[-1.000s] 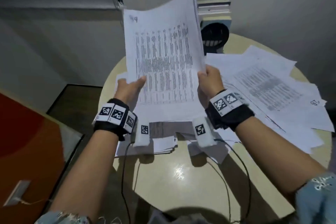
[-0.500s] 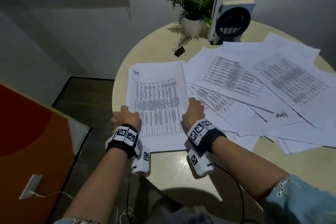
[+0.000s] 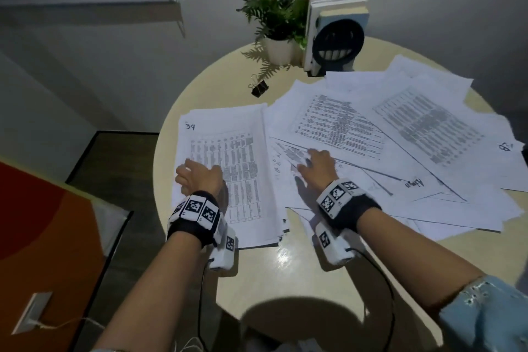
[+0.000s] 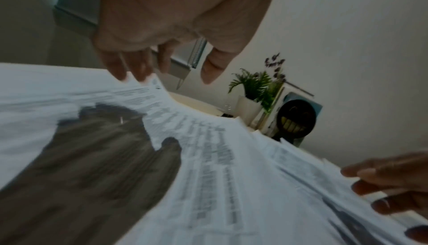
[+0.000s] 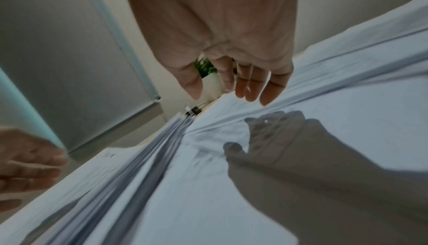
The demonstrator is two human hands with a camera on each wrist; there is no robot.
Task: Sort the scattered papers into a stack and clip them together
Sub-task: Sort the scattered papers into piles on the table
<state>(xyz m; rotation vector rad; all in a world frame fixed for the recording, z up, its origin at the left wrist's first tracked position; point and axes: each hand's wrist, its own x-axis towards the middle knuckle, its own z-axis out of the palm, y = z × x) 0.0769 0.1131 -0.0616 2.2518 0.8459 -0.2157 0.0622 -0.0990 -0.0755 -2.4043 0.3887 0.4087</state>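
Observation:
A squared stack of printed papers (image 3: 228,163), its top sheet marked 34, lies on the left of the round table (image 3: 274,280). My left hand (image 3: 200,177) hovers over the stack's near left part with relaxed fingers (image 4: 136,69), holding nothing. Several loose sheets (image 3: 400,137) are spread across the right of the table. My right hand (image 3: 317,163) is over the nearest loose sheets, fingers (image 5: 252,84) straight and just above the paper. A black binder clip (image 3: 259,88) lies beyond the stack, near the plant pot.
A potted plant (image 3: 281,23) and upright books held by a black smiley bookend (image 3: 338,40) stand at the table's far edge. An orange surface (image 3: 43,237) lies low at the left beside the table. The near part of the tabletop shows bare wood.
The stack went from held upright in both hands to lying flat on the table. Both hands let go; the right hand moved right onto the loose sheets.

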